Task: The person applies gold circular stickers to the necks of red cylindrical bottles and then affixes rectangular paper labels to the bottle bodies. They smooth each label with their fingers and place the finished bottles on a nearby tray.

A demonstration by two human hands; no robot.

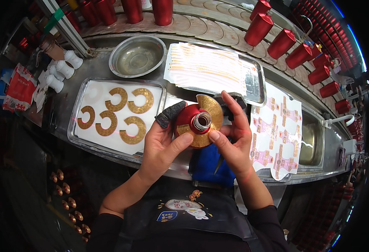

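Between my two hands a red bottle [186, 114] is held with its threaded silver neck facing up toward me. A gold C-shaped decal [211, 110] curves around the neck, part of it standing out past the bottle's right side. My left hand [164, 140] grips the bottle's left side, its thumb on the gold decal and black wrapping on a finger. My right hand [235, 140] presses its thumb on the decal's lower right, with its fingers behind and one raised. Left of the hands, several more gold C-shaped decals [134, 130] lie on a white sheet in a metal tray [71, 126].
A round metal bowl [137, 56] stands behind the tray. Another tray [258, 84] holds white sheets with gold strips [205, 67]. Printed decal sheets [277, 130] lie beside a sink [312, 143] at right. Red bottles [259, 29] line a slatted conveyor [209, 27] at the back.
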